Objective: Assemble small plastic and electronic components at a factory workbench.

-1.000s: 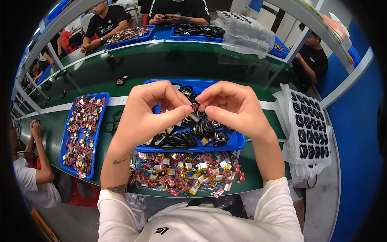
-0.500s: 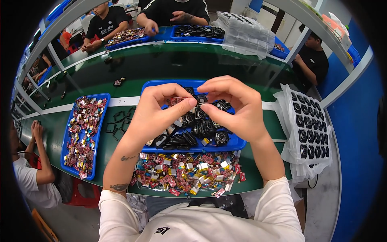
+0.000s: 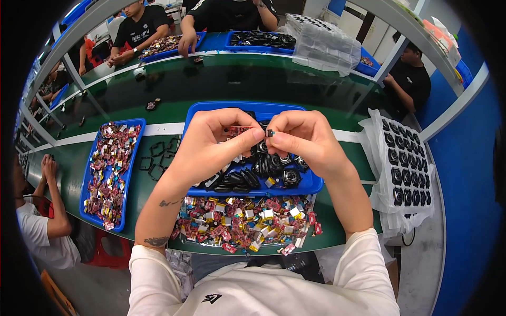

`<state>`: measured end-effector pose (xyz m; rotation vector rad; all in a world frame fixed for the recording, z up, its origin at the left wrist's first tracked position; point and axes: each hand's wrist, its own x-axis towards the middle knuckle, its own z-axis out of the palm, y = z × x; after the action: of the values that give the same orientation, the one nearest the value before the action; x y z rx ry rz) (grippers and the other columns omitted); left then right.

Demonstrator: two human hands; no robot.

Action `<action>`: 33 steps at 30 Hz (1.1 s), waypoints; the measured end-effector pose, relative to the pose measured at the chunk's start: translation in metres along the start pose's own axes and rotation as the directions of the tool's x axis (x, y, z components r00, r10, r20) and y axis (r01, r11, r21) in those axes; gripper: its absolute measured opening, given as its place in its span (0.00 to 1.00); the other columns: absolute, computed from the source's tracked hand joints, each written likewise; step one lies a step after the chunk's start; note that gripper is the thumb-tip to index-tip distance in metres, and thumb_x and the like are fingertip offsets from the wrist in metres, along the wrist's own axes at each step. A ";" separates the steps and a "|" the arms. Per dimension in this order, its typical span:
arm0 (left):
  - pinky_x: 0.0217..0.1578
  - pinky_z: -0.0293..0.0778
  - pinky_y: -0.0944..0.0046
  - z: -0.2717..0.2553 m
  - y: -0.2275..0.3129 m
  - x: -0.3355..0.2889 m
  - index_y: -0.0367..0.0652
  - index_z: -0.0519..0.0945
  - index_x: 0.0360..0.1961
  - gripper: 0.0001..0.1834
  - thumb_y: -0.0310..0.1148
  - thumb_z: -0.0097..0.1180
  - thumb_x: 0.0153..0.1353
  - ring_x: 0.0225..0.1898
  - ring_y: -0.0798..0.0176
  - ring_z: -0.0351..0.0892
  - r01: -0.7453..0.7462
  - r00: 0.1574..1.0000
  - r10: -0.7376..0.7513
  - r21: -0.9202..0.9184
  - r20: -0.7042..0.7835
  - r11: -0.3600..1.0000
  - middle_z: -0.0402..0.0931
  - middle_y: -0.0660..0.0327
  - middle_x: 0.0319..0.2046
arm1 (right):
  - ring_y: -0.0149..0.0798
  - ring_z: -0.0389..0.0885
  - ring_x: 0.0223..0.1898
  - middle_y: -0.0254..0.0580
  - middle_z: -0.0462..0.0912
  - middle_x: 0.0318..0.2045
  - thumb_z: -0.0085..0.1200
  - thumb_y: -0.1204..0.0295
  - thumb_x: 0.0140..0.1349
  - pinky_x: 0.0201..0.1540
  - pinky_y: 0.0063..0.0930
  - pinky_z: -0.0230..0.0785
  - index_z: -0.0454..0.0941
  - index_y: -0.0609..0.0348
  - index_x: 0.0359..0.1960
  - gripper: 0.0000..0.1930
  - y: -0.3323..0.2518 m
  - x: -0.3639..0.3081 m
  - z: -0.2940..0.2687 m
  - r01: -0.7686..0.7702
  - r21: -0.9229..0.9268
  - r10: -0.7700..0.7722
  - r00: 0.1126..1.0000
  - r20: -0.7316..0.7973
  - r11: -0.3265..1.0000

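In my left hand (image 3: 208,145) is a red circuit board (image 3: 238,129), gripped between thumb and curled fingers. The thumb and fingertips of my right hand (image 3: 311,145) pinch a small dark piece (image 3: 270,133) right beside the left thumb tip. Whether that piece is joined to the board, I cannot tell. Both hands are raised over a blue tray (image 3: 300,190) of black watch cases (image 3: 291,178), hiding part of it. Closer to me lies a heap of red boards with silver and yellow parts (image 3: 247,221).
A long blue tray (image 3: 126,197) of similar boards stands left, near loose black frames (image 3: 157,171). On the right, a white tray (image 3: 387,208) holds rows of black cases. Co-workers sit around the green belt (image 3: 226,79), and a metal frame (image 3: 464,102) rises at right.
My right hand has come down and its spread fingers have closed on the small dark piece. My left hand keeps the board, almost unmoved. A co-worker's hand across the belt has shifted left.
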<state>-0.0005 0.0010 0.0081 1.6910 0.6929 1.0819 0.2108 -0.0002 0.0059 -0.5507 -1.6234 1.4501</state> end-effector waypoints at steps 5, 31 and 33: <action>0.28 0.69 0.77 -0.005 0.000 -0.001 0.33 0.81 0.33 0.08 0.29 0.61 0.60 0.27 0.78 0.74 -0.030 0.999 0.031 0.018 -0.024 0.999 0.78 0.65 0.26 | 0.23 0.76 0.30 0.35 0.81 0.28 0.58 0.70 0.63 0.32 0.18 0.68 0.79 0.64 0.33 0.08 -0.003 0.004 0.000 0.014 -0.081 -0.023 0.993 -0.118 0.997; 0.22 0.65 0.77 -0.010 0.003 -0.001 0.32 0.82 0.32 0.09 0.30 0.61 0.59 0.23 0.80 0.69 0.028 0.999 -0.026 0.119 -0.019 0.993 0.77 0.68 0.23 | 0.45 0.83 0.32 0.38 0.82 0.25 0.61 0.66 0.51 0.34 0.40 0.73 0.78 0.55 0.46 0.19 0.044 0.005 -0.037 0.042 -0.999 -0.016 0.999 0.042 -0.005; 0.22 0.64 0.77 -0.011 0.002 -0.001 0.32 0.82 0.32 0.09 0.30 0.61 0.59 0.23 0.81 0.69 0.019 1.000 -0.016 0.142 -0.017 0.990 0.76 0.68 0.22 | 0.46 0.83 0.34 0.41 0.82 0.26 0.63 0.61 0.48 0.37 0.40 0.73 0.79 0.54 0.44 0.21 0.034 0.010 -0.025 -0.028 -0.998 0.238 0.971 -0.012 0.063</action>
<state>-0.0108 0.0037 0.0109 1.7957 0.8103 1.0557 0.2193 0.0295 -0.0250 -1.4190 -2.6645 0.1120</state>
